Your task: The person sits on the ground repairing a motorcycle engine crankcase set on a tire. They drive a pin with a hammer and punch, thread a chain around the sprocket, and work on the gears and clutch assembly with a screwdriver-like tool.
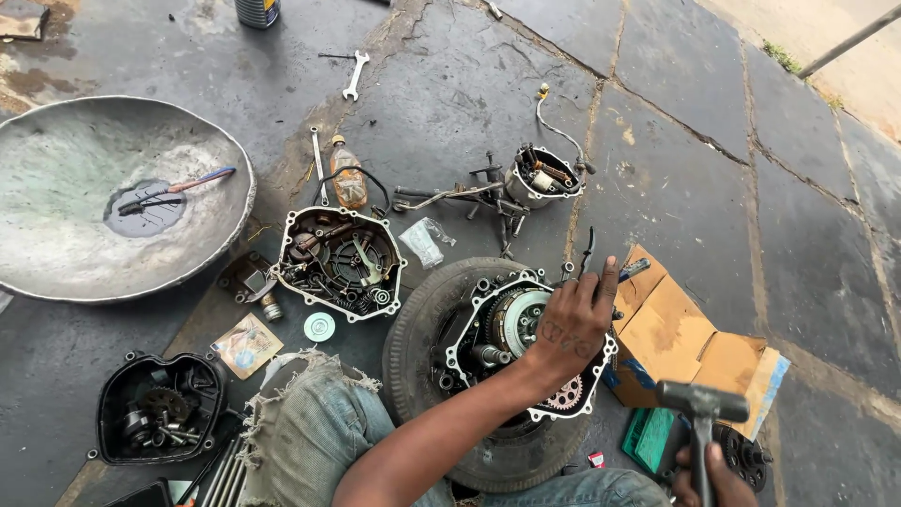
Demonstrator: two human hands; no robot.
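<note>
Right hand (718, 479) grips hammer (702, 404); left fingers (601, 291) (spread) touch engine case (511, 338).

Engine case (526, 343) on tyre (422, 310) — cover (343, 261) left, cardboard (685, 343) right

Open-air motorcycle repair spot, work done on the ground. Floor is stained stone slabs (676, 178) with open joints; bare dirt at upper right of frame. Centre: engine case (511, 343) with exposed clutch and gears, sat on an old tyre (413, 329). Left of it a removed engine cover (343, 263) full of loose parts, another black cover (155, 408) lower left. Big dented metal basin (56, 169) at left holds dirty fluid and a brush. Spanner (354, 75) top centre, hammer (702, 413) lower right, flattened cardboard (685, 347) as a mat.
</note>
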